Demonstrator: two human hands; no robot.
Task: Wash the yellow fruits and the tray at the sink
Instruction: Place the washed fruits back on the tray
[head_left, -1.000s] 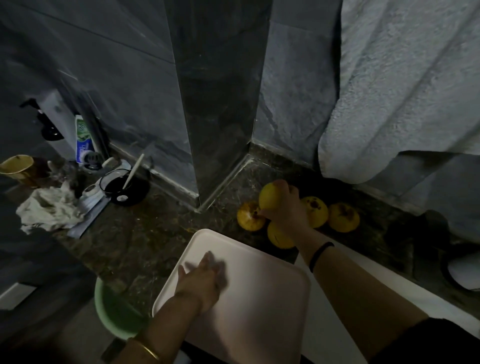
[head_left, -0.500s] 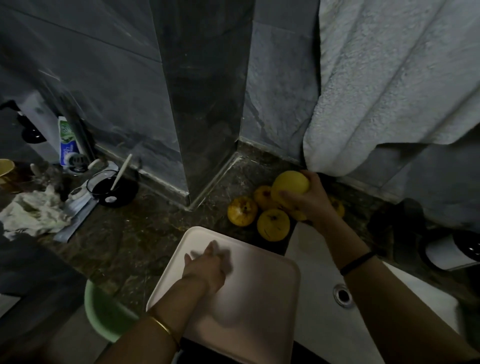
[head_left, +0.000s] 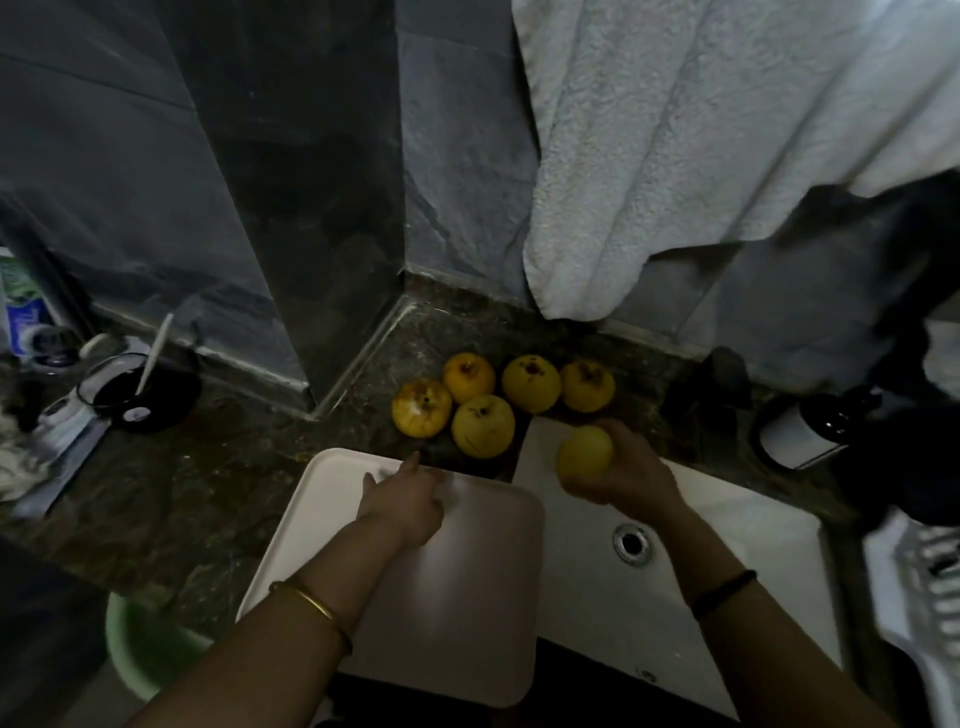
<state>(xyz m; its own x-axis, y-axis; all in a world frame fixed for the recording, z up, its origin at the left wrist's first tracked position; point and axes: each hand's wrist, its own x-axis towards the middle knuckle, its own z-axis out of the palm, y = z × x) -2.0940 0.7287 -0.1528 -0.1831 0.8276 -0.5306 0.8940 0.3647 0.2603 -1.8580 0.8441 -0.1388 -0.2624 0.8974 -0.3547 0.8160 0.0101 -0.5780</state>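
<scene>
The right hand (head_left: 621, 475) was curled round one yellow fruit (head_left: 584, 451). It held the fruit over the back corner of the sink (head_left: 737, 571), above the basin rather than the counter, most likely so it could be rinsed there with the water running to the drain (head_left: 631, 543). The left hand (head_left: 400, 501) lay on the far end of the tray (head_left: 467, 597), fingers stretched forward and pressing down. Something pale showed beside the knuckles, possibly a cloth, but the light was too poor to tell. The tray sat partly on the counter (head_left: 208, 493) and overlapped the sink's left edge, so the pressing hand probably served to steady it. Five more fruits (head_left: 482, 426) sat clustered on the counter just behind the tray and sink, within easy reach, below a hanging towel (head_left: 675, 156).
</scene>
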